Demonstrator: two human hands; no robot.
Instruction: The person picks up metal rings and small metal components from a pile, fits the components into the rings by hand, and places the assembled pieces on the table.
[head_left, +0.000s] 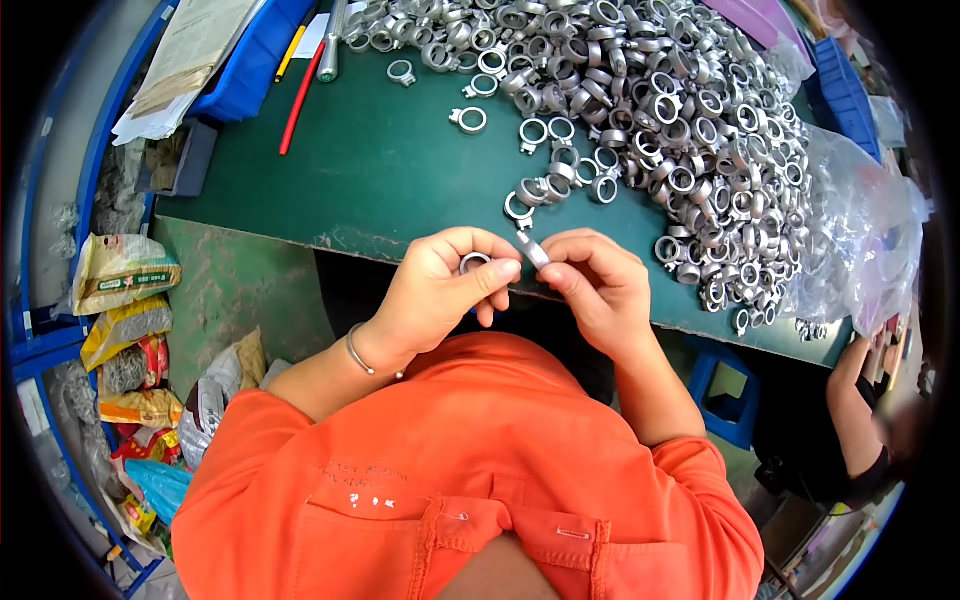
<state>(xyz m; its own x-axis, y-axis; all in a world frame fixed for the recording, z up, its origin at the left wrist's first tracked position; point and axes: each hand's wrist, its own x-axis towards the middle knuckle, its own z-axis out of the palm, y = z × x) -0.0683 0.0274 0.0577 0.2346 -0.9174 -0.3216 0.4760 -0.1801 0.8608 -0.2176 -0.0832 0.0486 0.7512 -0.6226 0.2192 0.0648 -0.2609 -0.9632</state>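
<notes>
My left hand (pixel 440 280) is closed around a grey metal ring (pixel 475 261), its fingers curled and the thumb pointing right. Between the thumb and fingers of my right hand (pixel 598 290), a second metal ring (pixel 533 250) is pinched, seen edge-on with its small lug pointing up and left. Both hands are close together at the table's near edge, above my lap. Just beyond them on the green tabletop lies a loose ring (pixel 519 207) of the same kind. The inner fingers of each hand are partly hidden.
A large heap of metal rings (pixel 640 110) covers the table's back and right. A red pen (pixel 303 98), a yellow pen (pixel 291 52) and a blue bin (pixel 245 65) are at the back left. Plastic bags (pixel 860 225) lie right, near another person's arm (pixel 850 400).
</notes>
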